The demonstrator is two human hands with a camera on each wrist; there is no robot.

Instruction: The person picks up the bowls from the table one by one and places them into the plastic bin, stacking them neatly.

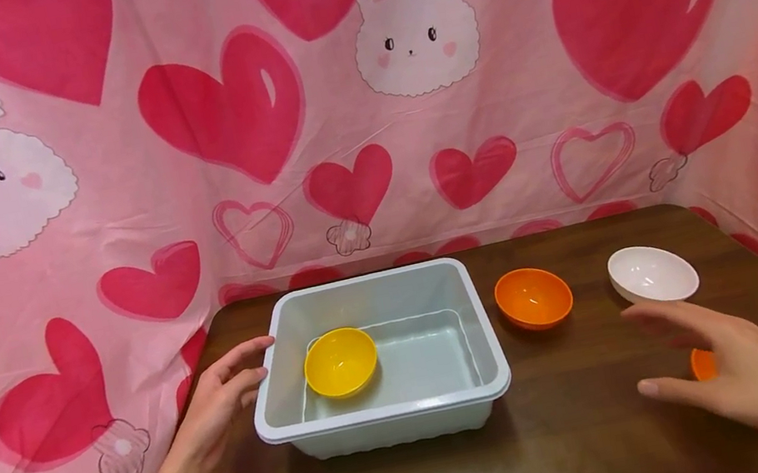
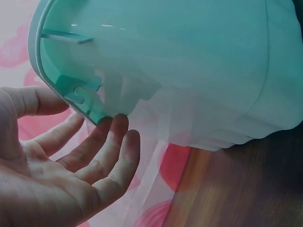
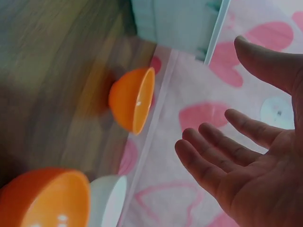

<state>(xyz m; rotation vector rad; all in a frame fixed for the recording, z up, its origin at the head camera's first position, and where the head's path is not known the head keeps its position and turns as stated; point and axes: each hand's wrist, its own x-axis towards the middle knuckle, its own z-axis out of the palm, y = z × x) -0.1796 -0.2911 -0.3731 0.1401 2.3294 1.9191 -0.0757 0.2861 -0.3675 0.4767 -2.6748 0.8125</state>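
A pale grey plastic bin (image 1: 387, 414) stands on the table with a yellow bowl (image 1: 340, 362) inside, toward its left end. My left hand (image 1: 214, 405) is at the bin's left rim. In the left wrist view its loosely bent fingertips (image 2: 122, 124) meet the underside of that rim, with the thumb along the edge. My right hand (image 1: 737, 368) hovers over the table's right side, fingers and thumb spread and nothing held. Beneath it an orange bowl (image 1: 703, 364) is mostly hidden; the right wrist view shows this bowl (image 3: 45, 198) more fully.
Right of the bin sits another orange bowl (image 1: 533, 300), and farther right a white bowl (image 1: 652, 274). All stand upright on the dark wooden table (image 1: 572, 422). A pink cloth (image 1: 345, 132) with hearts and rabbits hangs behind and along both sides.
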